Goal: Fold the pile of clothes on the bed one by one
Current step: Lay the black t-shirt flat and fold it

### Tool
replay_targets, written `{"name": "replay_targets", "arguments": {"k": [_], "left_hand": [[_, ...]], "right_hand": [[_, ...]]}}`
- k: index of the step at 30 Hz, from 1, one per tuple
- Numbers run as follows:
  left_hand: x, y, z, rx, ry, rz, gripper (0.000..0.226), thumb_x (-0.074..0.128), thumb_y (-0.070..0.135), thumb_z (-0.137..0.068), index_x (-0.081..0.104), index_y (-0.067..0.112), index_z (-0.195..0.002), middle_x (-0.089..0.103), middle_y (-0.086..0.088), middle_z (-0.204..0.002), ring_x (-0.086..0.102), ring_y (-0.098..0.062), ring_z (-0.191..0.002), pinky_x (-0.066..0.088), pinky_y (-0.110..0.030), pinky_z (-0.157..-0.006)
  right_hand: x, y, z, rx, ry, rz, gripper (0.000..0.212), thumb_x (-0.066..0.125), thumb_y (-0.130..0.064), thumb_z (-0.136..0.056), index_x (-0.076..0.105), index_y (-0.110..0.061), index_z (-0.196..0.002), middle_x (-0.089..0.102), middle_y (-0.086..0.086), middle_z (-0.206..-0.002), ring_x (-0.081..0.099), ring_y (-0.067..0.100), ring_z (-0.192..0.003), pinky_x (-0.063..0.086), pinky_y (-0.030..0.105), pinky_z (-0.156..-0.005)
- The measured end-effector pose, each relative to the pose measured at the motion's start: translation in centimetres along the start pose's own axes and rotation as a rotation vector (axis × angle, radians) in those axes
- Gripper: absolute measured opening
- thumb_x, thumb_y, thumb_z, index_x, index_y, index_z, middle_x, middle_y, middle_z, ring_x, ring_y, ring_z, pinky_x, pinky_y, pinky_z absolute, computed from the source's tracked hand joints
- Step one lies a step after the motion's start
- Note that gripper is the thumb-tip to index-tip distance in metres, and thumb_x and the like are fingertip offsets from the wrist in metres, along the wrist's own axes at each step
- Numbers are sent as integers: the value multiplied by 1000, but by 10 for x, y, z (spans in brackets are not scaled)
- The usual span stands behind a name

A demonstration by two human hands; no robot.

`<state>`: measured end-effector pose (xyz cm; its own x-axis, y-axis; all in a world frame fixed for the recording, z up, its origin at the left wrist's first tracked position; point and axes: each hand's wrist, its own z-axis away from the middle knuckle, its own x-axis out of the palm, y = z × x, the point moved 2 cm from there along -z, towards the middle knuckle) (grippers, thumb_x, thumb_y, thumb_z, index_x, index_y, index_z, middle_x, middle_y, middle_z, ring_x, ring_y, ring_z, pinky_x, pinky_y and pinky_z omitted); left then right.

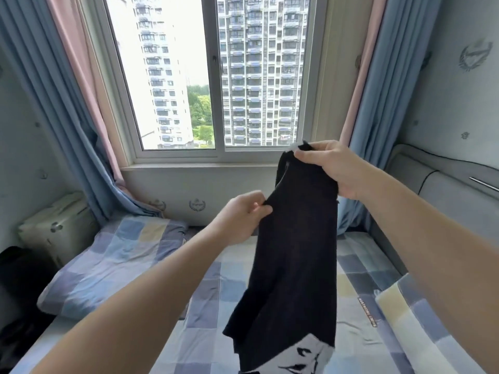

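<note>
A black garment [294, 255] with a white printed patch near its lower end hangs in the air above the bed [205, 306]. My right hand [330, 168] grips its top edge, raised in front of the window sill. My left hand [243, 215] pinches the garment's left edge lower down. The fabric drops straight from both hands and its bottom runs out of the frame. No pile of clothes shows in this view.
The bed has a blue, grey and yellow checked sheet. A matching pillow [108, 263] lies at the left and another [421, 322] at the right. A padded headboard [442, 190] stands at the right, a pale box [58, 228] and a dark bag [19, 282] at the left, curtains beside the window [210, 76].
</note>
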<state>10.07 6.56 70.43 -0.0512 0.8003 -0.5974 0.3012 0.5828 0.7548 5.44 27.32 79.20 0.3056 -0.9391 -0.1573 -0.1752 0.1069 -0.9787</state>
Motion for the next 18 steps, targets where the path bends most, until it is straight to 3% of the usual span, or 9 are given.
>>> {"name": "replay_targets", "arguments": {"k": [4,6,8,10,11,13,14,16,18], "left_hand": [[-23,8,-7,110,199,-118,28,53,30,-102,47,27,-76,50,12,-58,43,-5,-53,35,-17,-53],[-29,12,-12,126,261,-101,24,52,30,-103,50,21,-80,51,6,-65,42,-6,-55,36,-16,-54],[-35,13,-19,75,327,-14,24,52,29,-102,53,11,-85,51,2,-69,41,-4,-55,36,-14,-53],[-39,10,-24,10,389,62,25,52,29,-102,54,10,-86,52,3,-71,43,-1,-56,37,-15,-54],[-40,9,-25,-17,411,101,24,52,29,-102,55,12,-85,52,6,-71,45,0,-56,37,-18,-55],[-37,12,-26,-44,432,205,22,52,28,-102,56,19,-82,54,7,-71,50,-5,-62,37,-25,-59],[-34,16,-26,-42,433,247,22,52,28,-102,56,19,-82,54,5,-73,51,-10,-64,38,-27,-61],[-30,25,-25,-36,411,286,22,52,27,-101,57,13,-86,56,-4,-77,52,-18,-68,41,-34,-64],[-29,31,-22,-38,380,333,22,52,26,-101,55,8,-88,54,-12,-79,52,-26,-68,43,-44,-63]], "right_hand": [[-28,21,-9,23,157,226,16,73,-21,-91,76,-12,-104,76,12,-97,73,25,-83,62,38,-78],[-38,37,-11,80,292,230,20,76,-22,-89,73,-14,-107,74,11,-104,72,23,-86,61,32,-72],[-38,52,-8,100,486,194,33,76,-19,-89,63,-11,-119,67,11,-117,68,25,-102,59,38,-85],[-22,61,4,-41,628,262,38,72,-19,-91,54,-14,-125,60,8,-123,62,23,-111,53,37,-94],[-8,65,14,-151,642,314,36,71,-22,-92,53,-18,-123,60,2,-120,61,16,-108,52,31,-91],[32,77,34,-280,511,292,33,71,-38,-91,54,-26,-116,64,-11,-104,63,1,-91,50,18,-76],[57,87,43,-256,382,220,39,72,-48,-86,54,-30,-115,66,-14,-99,66,1,-87,52,17,-72],[102,114,53,-107,150,87,58,77,-62,-72,53,-38,-120,68,-19,-104,68,1,-95,56,21,-79],[133,147,54,23,61,55,52,78,-58,-72,53,-48,-116,68,-29,-104,65,-3,-101,53,17,-82]]}}
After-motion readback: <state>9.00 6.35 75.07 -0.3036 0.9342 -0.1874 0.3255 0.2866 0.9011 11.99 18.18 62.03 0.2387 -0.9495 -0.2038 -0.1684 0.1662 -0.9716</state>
